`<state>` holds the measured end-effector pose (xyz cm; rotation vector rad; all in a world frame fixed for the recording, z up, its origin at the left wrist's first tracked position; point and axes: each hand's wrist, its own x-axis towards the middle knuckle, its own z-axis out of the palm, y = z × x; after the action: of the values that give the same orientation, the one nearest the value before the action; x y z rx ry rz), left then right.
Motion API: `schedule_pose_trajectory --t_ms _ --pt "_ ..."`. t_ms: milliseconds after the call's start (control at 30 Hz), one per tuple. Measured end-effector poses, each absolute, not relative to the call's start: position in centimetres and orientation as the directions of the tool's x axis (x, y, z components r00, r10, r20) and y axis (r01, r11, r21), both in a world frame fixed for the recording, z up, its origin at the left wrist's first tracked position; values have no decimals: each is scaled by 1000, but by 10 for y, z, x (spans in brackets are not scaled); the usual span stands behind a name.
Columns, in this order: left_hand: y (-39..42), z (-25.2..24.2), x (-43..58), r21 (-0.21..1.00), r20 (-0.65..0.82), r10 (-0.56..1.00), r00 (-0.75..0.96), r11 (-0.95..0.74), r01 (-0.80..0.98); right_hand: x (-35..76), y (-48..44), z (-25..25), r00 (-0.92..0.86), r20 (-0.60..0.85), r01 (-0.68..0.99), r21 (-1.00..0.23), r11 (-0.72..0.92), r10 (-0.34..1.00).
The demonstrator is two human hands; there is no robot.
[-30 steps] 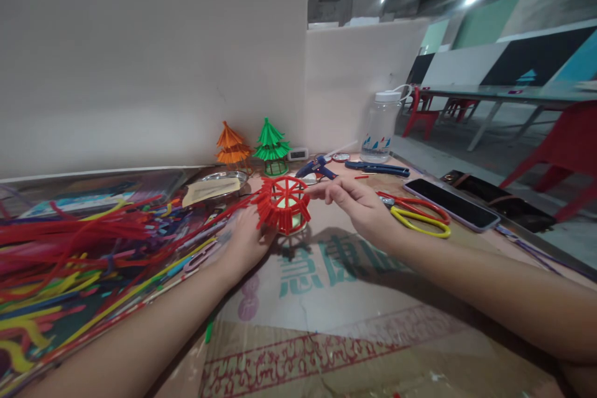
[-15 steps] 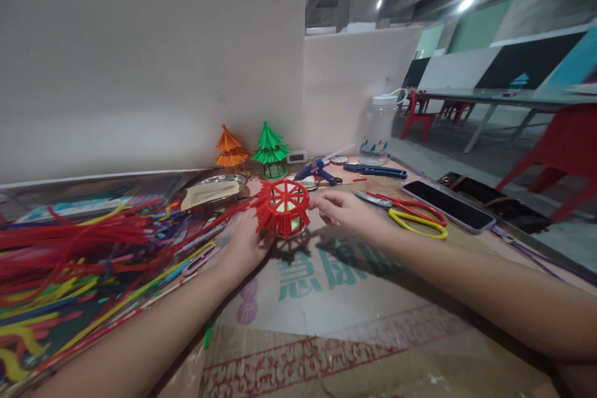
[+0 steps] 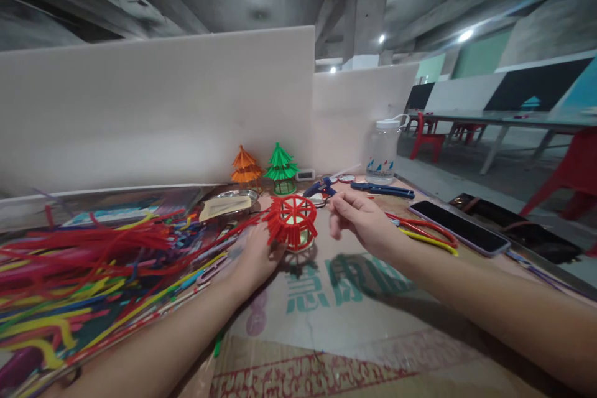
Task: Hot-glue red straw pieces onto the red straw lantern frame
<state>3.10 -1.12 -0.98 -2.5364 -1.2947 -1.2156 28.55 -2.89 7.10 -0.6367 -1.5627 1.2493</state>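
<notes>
A small red pavilion-like model (image 3: 298,217), with a spoked ring on top and a frilled red eave, stands on the cardboard (image 3: 345,329). My left hand (image 3: 261,255) grips its left side; the fingertips are partly hidden behind the model. To the right, apart from it, my right hand (image 3: 361,221) is raised with fingers curled and thumb and index close together. Anything between those fingertips is too small to make out. Behind the model lies a blue glue gun (image 3: 321,186). Red- and yellow-handled scissors (image 3: 431,233) are partly covered by my right hand and forearm.
Orange (image 3: 246,168) and green (image 3: 281,168) tiered models stand behind, near a metal tray (image 3: 249,202). Fuzzy craft stems (image 3: 88,249) heap at left. Pliers (image 3: 382,189), a water bottle (image 3: 381,152), a phone (image 3: 459,227) and a black case (image 3: 517,227) are at right.
My view has tilted up. My right hand has lifted and drawn a little away from the red model, its fingers more curled. My left hand stays on the model.
</notes>
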Motion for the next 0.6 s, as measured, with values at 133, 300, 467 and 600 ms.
schedule_pose_trajectory --t_ms 133,300,467,600 --pt "-11 -10 30 374 622 732 278 -589 716 293 -24 82 -359 379 -33 -918 395 853" --pt "-8 -15 31 588 521 812 263 -565 578 314 6 76 -257 518 447 -685 575 816" --pt "-6 -14 32 712 472 835 283 -550 436 327 35 34 -277 555 677 -467 569 785" --pt "-1 7 12 745 449 889 94 -430 509 328 41 12 -328 569 702 -387 597 754"
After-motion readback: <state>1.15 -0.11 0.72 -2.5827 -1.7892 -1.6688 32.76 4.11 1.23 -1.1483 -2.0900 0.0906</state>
